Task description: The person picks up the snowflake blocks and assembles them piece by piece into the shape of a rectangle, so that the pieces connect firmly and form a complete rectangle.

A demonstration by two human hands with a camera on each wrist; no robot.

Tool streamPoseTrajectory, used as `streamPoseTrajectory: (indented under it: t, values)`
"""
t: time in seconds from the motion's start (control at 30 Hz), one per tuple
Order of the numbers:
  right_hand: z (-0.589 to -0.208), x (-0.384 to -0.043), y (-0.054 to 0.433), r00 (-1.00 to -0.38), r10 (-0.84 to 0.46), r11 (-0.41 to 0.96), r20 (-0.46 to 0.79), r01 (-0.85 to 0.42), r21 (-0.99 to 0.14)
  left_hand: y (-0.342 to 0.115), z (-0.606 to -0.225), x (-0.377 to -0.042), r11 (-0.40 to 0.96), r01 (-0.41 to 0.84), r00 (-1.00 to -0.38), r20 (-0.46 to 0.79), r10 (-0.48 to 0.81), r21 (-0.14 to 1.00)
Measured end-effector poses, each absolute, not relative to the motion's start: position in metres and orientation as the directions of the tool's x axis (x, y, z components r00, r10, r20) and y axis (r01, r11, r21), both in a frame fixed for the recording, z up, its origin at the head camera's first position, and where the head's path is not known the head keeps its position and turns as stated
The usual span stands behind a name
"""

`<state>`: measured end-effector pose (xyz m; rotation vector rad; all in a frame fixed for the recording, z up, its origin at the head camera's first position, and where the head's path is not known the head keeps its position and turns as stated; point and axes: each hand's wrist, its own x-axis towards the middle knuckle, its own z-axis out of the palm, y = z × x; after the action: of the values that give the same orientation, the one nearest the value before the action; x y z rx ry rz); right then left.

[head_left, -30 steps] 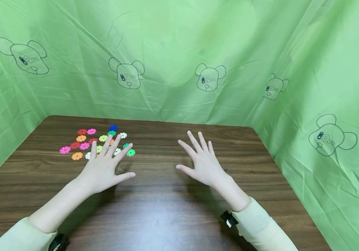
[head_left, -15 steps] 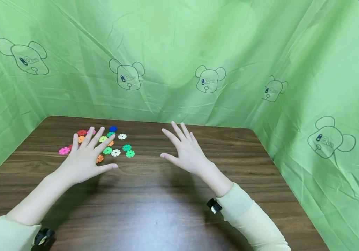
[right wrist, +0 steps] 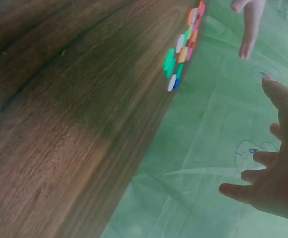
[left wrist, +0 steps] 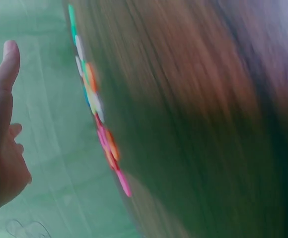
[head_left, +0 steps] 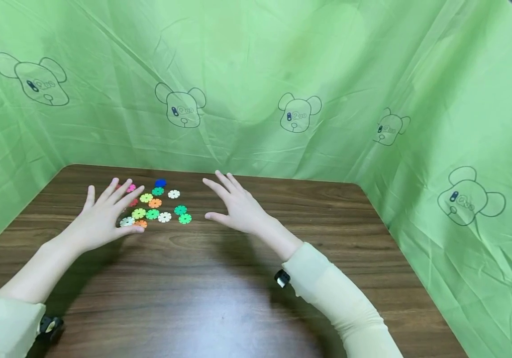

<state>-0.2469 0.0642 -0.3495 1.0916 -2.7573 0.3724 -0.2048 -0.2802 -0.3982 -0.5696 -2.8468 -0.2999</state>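
Several flat, notched plastic discs (head_left: 152,214) in red, pink, orange, yellow, green, white and blue lie spread at the back left of the table. My left hand (head_left: 99,219), fingers spread and straight, is raised above the table and hides the left part of the discs in the head view. To the right of the discs my right hand (head_left: 238,206) is held up too, its fingers spread and holding nothing. Both wrist views show the hands well above the tabletop, with the discs (right wrist: 182,52) seen edge-on beyond them.
The brown wood-grain table (head_left: 220,278) reaches back to a green curtain (head_left: 247,59) printed with bear-head outlines, which also hangs along both sides. A black wrist device (head_left: 282,278) sits under the right sleeve cuff, another (head_left: 51,328) under the left.
Both hands have moved left, the right one nearing the discs. The left now covers the leftmost discs and has uncovered those in the middle. The discs have not moved.
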Motion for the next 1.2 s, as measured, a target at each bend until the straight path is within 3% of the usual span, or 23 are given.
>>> streamPoseTrajectory:
  t: [0.47,0.93,1.2]
  values:
    - [-0.384,-0.287,0.020,-0.709,-0.705,0.677,0.019,-0.681,-0.278,-0.304,-0.420,-0.231,0.813,0.481,-0.877,0.185,0.444,0.328]
    - [-0.422,-0.291,0.000,-0.688,-0.721,0.685,-0.081,-0.689,-0.236,-0.309,-0.437,-0.253,0.750,0.569,-0.820,0.167,0.547,0.338]
    - [-0.428,-0.293,-0.009,-0.702,-0.708,0.703,-0.077,-0.689,-0.174,-0.314,-0.436,-0.257,0.782,0.439,-0.884,0.058,0.464,0.443]
